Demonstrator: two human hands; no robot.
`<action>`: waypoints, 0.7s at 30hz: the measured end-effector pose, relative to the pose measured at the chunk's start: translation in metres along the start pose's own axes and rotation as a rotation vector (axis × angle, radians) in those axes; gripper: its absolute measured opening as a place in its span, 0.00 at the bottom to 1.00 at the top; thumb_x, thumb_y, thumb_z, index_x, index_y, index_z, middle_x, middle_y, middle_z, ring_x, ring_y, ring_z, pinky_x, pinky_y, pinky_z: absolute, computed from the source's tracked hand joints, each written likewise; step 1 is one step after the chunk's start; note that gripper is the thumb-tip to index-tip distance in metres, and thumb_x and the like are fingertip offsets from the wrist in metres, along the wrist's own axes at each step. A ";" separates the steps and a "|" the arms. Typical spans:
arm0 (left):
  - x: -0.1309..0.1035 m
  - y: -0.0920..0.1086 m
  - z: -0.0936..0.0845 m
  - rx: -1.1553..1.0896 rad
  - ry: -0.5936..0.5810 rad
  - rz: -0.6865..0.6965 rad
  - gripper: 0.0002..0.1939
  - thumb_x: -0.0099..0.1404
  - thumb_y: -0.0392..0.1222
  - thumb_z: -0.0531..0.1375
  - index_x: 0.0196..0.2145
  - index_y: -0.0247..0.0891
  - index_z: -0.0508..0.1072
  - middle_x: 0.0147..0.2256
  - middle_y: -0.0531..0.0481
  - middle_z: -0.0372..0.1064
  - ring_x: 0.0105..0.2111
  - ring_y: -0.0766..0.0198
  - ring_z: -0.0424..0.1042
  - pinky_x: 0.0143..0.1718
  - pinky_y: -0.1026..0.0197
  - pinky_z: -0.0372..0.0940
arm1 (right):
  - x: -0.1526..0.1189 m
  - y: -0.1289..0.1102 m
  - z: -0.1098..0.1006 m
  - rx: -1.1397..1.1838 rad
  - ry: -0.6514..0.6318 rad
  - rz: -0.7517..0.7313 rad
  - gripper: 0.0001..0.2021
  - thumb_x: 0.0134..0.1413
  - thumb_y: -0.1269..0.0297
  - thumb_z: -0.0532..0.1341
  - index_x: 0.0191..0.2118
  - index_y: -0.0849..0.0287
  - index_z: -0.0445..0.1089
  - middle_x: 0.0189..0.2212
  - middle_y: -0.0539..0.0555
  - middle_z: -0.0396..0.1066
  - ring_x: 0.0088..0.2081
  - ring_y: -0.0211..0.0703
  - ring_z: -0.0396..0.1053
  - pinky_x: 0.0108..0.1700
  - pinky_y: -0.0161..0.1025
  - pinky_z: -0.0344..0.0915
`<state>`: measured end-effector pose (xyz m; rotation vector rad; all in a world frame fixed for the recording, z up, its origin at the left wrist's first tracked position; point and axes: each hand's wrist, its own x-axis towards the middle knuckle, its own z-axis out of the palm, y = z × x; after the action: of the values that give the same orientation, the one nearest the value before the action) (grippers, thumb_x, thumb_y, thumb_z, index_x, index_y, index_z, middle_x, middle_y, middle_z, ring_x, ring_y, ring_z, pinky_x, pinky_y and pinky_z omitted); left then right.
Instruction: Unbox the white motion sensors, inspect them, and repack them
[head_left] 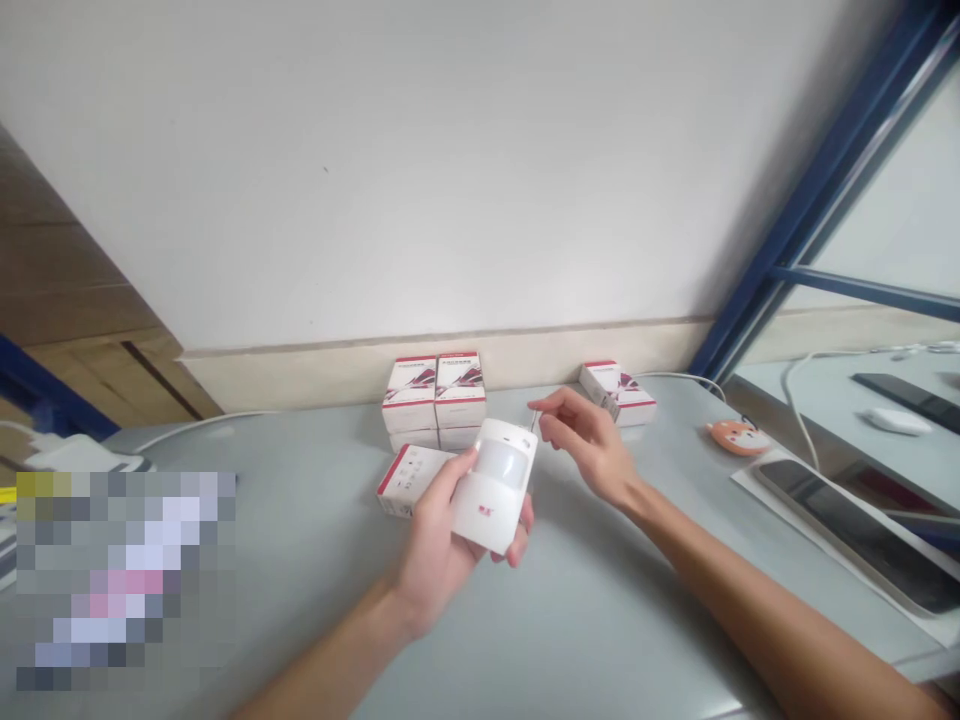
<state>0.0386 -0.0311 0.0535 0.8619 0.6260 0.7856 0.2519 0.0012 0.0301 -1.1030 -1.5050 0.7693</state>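
A white motion detector (491, 490) with a curved lens window and a small red logo is held tilted over the table, its front turned up. My left hand (442, 530) wraps round it from below, thumb on the left edge and fingertips showing on the right. At the detector's upper right corner my right hand (589, 440) pinches a thin antenna (535, 420) between thumb and index finger. Just behind my left hand lies a white box (409, 475) with a red edge, partly covered by that hand and the detector.
Stacked red-and-white boxes (435, 392) stand by the wall, with another box pair (619, 392) to their right. An orange animal-faced item (737, 437) and a dark phone (855, 530) lie right. A white cable (690, 378) runs along the back. A blue frame post (806, 200) rises at right.
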 end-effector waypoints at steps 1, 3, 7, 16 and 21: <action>0.000 0.001 0.000 0.012 0.006 0.017 0.25 0.76 0.57 0.49 0.42 0.33 0.74 0.30 0.43 0.75 0.22 0.60 0.70 0.32 0.56 0.62 | -0.003 -0.002 0.004 0.007 -0.024 -0.003 0.11 0.66 0.52 0.62 0.44 0.53 0.76 0.31 0.50 0.70 0.35 0.45 0.67 0.40 0.43 0.64; 0.001 0.003 0.001 0.034 0.011 0.050 0.25 0.76 0.56 0.49 0.42 0.33 0.75 0.29 0.44 0.74 0.21 0.61 0.69 0.31 0.56 0.63 | -0.006 -0.005 0.007 0.031 -0.059 -0.005 0.13 0.67 0.50 0.61 0.45 0.53 0.76 0.31 0.51 0.71 0.35 0.45 0.67 0.40 0.44 0.65; 0.000 0.004 0.005 0.072 0.027 0.080 0.23 0.76 0.56 0.50 0.41 0.33 0.75 0.30 0.43 0.75 0.23 0.60 0.70 0.32 0.56 0.63 | 0.003 -0.010 -0.009 -0.111 -0.127 -0.031 0.17 0.71 0.48 0.56 0.48 0.51 0.78 0.33 0.52 0.74 0.36 0.46 0.69 0.39 0.44 0.64; -0.010 -0.012 0.014 -0.031 0.046 0.061 0.25 0.76 0.58 0.49 0.47 0.33 0.74 0.35 0.41 0.76 0.26 0.57 0.72 0.37 0.53 0.62 | 0.009 0.014 -0.032 -0.839 -0.420 0.022 0.19 0.58 0.49 0.69 0.48 0.55 0.69 0.45 0.58 0.74 0.39 0.49 0.71 0.38 0.42 0.62; -0.008 -0.014 0.011 0.000 0.066 0.039 0.25 0.76 0.58 0.50 0.47 0.33 0.73 0.35 0.41 0.76 0.26 0.56 0.72 0.37 0.52 0.61 | 0.013 0.009 -0.029 -0.882 -0.332 0.058 0.07 0.66 0.58 0.62 0.39 0.55 0.69 0.39 0.54 0.75 0.34 0.44 0.69 0.34 0.40 0.58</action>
<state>0.0465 -0.0478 0.0488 0.8534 0.6691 0.8515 0.2825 0.0139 0.0329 -1.7179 -2.1946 0.3076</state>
